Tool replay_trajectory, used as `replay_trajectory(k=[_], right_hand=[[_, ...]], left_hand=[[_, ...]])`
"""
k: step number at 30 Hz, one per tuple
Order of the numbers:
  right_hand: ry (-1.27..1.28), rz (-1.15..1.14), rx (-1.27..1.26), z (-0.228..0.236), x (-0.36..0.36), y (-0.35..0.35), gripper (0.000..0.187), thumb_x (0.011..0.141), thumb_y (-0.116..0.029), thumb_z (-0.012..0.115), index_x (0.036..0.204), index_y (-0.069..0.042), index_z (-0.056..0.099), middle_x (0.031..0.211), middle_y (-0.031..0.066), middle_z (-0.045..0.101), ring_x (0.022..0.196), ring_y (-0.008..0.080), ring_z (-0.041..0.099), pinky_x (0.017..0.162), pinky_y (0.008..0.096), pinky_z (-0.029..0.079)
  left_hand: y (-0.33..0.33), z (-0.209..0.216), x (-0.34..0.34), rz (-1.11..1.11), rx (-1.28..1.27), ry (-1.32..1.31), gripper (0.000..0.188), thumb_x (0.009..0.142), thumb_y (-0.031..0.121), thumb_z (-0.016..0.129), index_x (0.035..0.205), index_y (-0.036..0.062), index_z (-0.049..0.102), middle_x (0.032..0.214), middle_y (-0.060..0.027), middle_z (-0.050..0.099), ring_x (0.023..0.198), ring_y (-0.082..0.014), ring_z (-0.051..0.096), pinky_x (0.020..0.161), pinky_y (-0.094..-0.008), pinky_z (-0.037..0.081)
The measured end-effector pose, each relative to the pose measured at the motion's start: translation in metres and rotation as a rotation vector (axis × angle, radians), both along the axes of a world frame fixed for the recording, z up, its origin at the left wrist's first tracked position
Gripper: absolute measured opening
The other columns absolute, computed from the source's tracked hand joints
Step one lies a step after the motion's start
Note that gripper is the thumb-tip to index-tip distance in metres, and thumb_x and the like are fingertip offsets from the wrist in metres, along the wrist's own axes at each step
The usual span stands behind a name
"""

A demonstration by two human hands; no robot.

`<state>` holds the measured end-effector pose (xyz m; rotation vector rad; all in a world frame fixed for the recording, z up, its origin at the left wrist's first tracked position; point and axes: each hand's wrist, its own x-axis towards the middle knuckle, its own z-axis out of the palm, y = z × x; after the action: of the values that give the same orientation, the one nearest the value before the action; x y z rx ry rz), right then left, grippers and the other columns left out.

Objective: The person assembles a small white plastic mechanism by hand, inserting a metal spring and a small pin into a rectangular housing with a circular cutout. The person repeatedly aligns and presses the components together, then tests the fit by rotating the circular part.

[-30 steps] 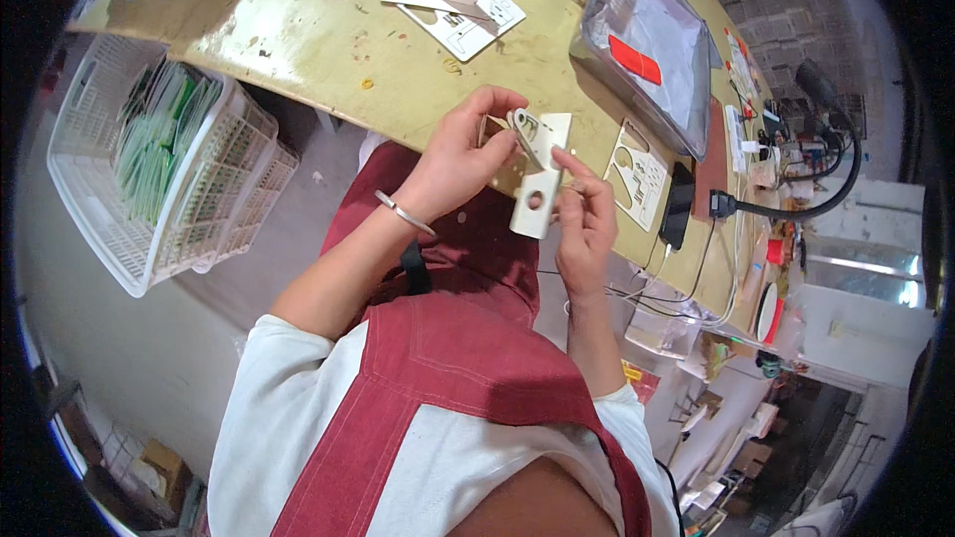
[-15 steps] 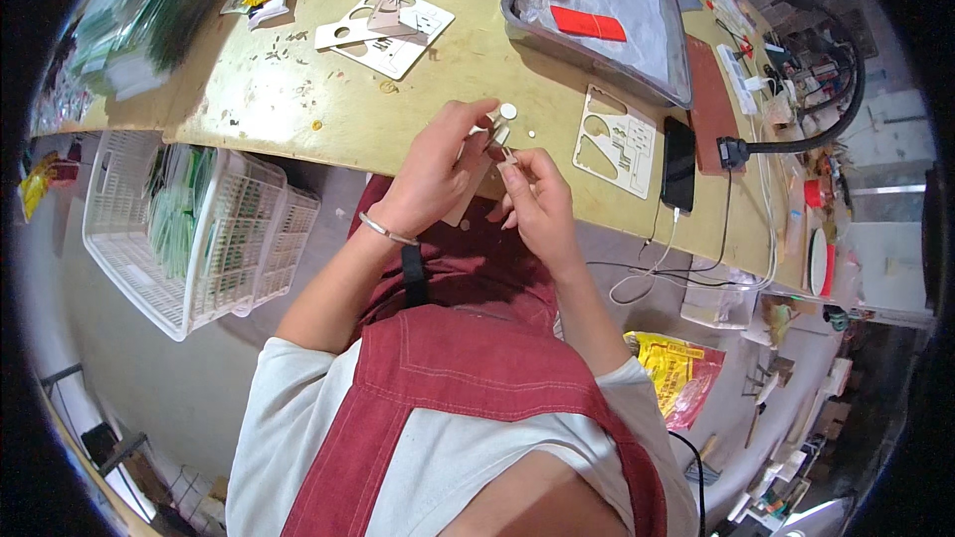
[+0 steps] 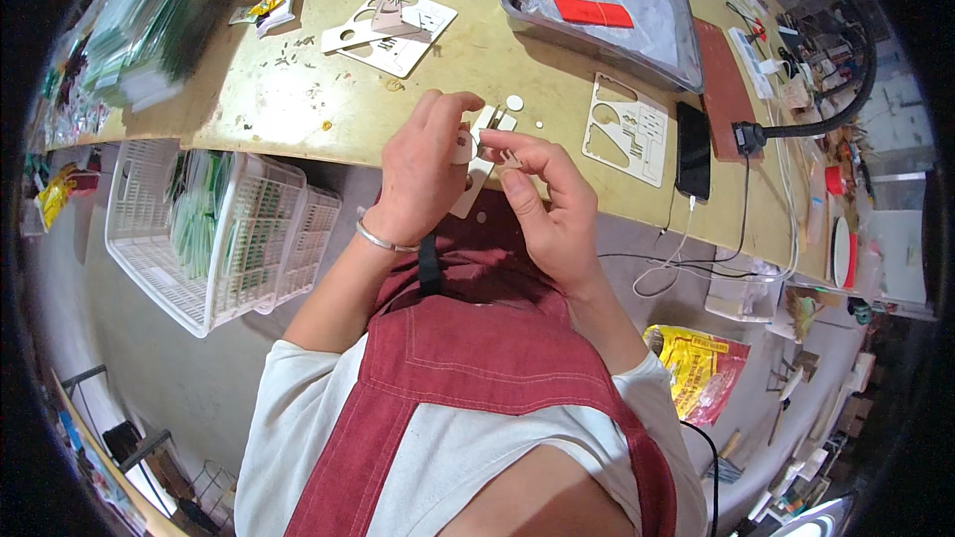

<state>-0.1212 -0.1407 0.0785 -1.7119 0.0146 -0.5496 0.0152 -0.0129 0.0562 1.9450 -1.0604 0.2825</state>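
Near the table's front edge, my left hand (image 3: 423,169) is closed around a pale, flat cut-out assembly (image 3: 472,187). A long strip of it hangs below the fingers, and part is hidden behind them. My right hand (image 3: 549,201) pinches a small pale notched piece (image 3: 510,158) between thumb and forefinger, close beside the assembly. Just beyond the hands, a white disc (image 3: 514,101) and a tiny white round bit (image 3: 539,124) lie on the tabletop. To the right lies a pale sheet with cut-out shapes (image 3: 652,144).
A black phone (image 3: 692,154) with a white cable lies beside a black gooseneck lamp (image 3: 836,119). Behind is a grey tray (image 3: 686,70) holding a red packet (image 3: 593,12). More cut-out sheets (image 3: 435,20) lie back left; a white basket (image 3: 214,268) stands below the table.
My right hand has shifted its grip, turning the small notched piece up into view. The left hand has turned, showing a round part of the assembly. The whole view has shifted slightly.
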Motion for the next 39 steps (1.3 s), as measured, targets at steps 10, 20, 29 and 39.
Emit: replay_trajectory(k=[10, 20, 29, 39], right_hand=[[-0.248, -0.089, -0.833, 0.003, 0.005, -0.002, 0.016, 0.091, -0.005, 0.074, 0.101, 0.001, 0.064, 0.134, 0.0225, 0.07, 0.121, 0.0387, 0.072, 0.096, 0.0451, 0.061], [-0.286, -0.036, -1.175, 0.008, 0.001, -0.003, 0.013, 0.088, -0.011, 0.068, 0.093, 0.0, 0.066, 0.131, 0.0221, 0.071, 0.126, 0.0397, 0.07, 0.098, 0.0461, 0.062], [-0.269, -0.158, -0.842, -0.005, -0.011, -0.008, 0.01, 0.09, -0.007, 0.074, 0.093, 0.0, 0.068, 0.117, 0.0168, 0.075, 0.109, 0.036, 0.074, 0.091, 0.0464, 0.062], [0.253, -0.227, 0.311, -0.048, 0.019, -0.034, 0.012, 0.102, -0.008, 0.074, 0.095, 0.002, 0.069, 0.081, -0.0028, 0.066, 0.073, 0.0027, 0.058, 0.063, 0.0238, 0.048]], left_hand=[[0.011, 0.004, 0.008, -0.066, -0.066, 0.199, 0.051, 0.091, -0.007, 0.069, 0.139, 0.008, 0.062, 0.103, -0.0138, 0.063, 0.083, -0.0306, 0.066, 0.073, -0.0401, 0.056], [0.033, 0.036, 0.022, -0.258, -0.187, 1.119, 0.019, 0.107, 0.021, 0.071, 0.111, 0.0023, 0.071, 0.083, -0.0003, 0.07, 0.064, -0.0027, 0.056, 0.056, -0.0197, 0.043], [0.023, 0.022, 0.003, -0.122, -0.253, 0.77, 0.013, 0.099, 0.001, 0.074, 0.112, 0.0002, 0.07, 0.095, -0.0045, 0.074, 0.076, -0.0086, 0.069, 0.069, -0.0243, 0.058], [-0.01, 0.002, -0.011, 0.06, -0.112, 0.057, 0.03, 0.09, -0.006, 0.077, 0.119, 0.0021, 0.073, 0.092, -0.0112, 0.073, 0.075, -0.023, 0.073, 0.07, -0.0342, 0.059]])
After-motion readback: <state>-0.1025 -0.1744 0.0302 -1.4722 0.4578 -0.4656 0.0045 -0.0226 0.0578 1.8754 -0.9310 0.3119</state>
